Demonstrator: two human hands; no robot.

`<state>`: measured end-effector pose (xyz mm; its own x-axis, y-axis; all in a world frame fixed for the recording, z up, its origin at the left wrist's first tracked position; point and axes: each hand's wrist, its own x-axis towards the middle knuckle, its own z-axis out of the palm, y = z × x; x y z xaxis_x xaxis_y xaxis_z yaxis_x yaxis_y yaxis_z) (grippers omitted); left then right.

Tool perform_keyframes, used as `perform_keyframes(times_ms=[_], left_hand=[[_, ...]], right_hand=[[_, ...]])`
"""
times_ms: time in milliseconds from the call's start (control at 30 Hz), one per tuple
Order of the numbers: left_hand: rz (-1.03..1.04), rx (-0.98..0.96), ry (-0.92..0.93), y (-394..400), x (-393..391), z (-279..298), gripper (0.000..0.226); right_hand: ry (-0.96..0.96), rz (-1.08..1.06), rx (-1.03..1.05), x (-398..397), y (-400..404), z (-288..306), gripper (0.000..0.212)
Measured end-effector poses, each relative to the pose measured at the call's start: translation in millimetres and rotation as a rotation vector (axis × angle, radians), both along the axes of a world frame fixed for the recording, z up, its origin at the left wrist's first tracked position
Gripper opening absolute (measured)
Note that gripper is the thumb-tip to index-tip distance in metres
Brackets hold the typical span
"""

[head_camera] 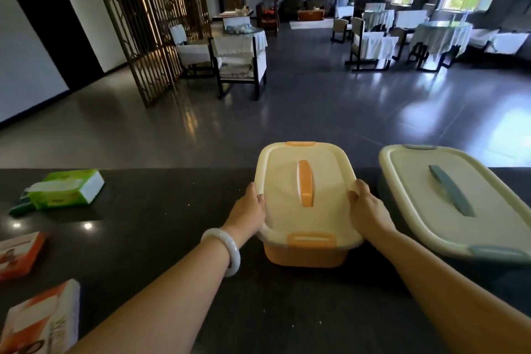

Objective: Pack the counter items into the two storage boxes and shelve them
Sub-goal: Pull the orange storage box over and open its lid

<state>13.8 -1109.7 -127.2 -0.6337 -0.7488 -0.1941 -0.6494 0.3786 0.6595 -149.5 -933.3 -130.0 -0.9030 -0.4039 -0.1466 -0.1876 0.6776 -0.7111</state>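
An orange storage box (306, 256) with a cream lid (281, 181) and orange handle stands on the dark counter (161, 227). My left hand (248, 214) grips the lid's left edge and my right hand (367, 208) grips its right edge. To the right stands a bigger box with a cream lid (431, 198) and a grey-blue handle, lid on. A green tissue pack (64, 188) lies at the counter's left. Two orange-and-white packs (20, 253) (43, 322) lie at the near left.
Beyond the counter's far edge is a dining room with a shiny dark floor (287, 112), cloth-covered tables and chairs (238, 57), and a wooden lattice screen (149, 23) at the left. Windows line the right wall.
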Motion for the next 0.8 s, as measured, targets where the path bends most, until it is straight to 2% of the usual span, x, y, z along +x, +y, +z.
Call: perform_keyframes(times_ms=[267, 467, 800], left_hand=[[0.056, -0.05, 0.075, 34.5, 86.0, -5.9, 0.055], [0.071, -0.104, 0.084, 60.8, 184.2, -8.2, 0.054], [0.088, -0.079, 0.072, 95.2, 329.6, -2.5, 0.057]], right_hand=[[0.072, 0.063, 0.117, 93.2, 30.5, 13.4, 0.048], [0.031, 0.097, 0.018, 184.2, 52.7, 9.7, 0.048], [0.016, 0.094, -0.058, 313.9, 78.2, -1.2, 0.049]])
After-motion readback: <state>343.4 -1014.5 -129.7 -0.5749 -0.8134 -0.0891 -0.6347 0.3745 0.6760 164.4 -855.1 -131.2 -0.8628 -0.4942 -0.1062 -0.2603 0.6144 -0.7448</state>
